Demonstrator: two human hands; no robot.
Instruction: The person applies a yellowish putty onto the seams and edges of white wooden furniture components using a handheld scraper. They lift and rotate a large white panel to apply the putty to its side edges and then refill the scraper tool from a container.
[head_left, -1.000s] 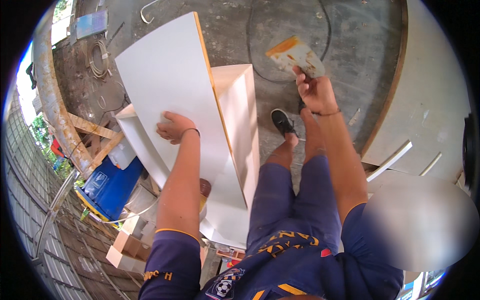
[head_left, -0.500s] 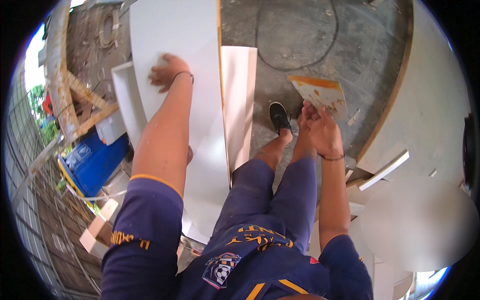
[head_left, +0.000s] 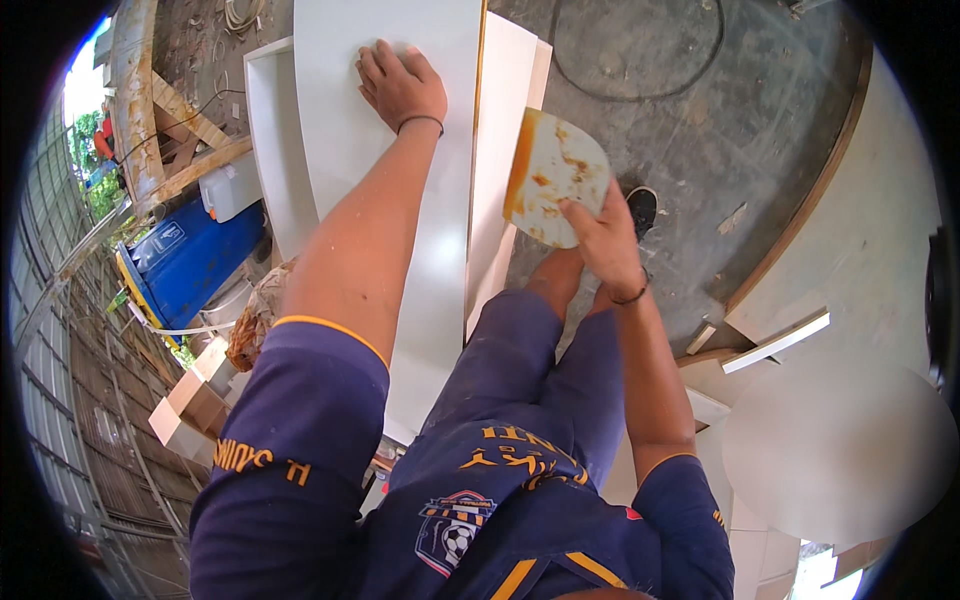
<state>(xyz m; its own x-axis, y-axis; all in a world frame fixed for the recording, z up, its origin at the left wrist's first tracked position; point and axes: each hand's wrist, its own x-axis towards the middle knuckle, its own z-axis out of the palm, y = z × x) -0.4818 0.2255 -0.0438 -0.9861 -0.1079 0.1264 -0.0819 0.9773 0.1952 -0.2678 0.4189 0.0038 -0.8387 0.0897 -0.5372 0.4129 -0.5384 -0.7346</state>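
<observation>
Stained plate gripped by right hand, beside long edge of white panel, left hand spread upon it, arm outstretched

In navy, I wear a short-sleeved jersey and shorts.
Orange-yellow piping edges my sleeves; yellow lettering marks my front and left sleeve; a football crest and yellow stripes sit toward my neck. Thin dark wristbands circle both wrists; my visible shoe is black, pale-edged.
</observation>
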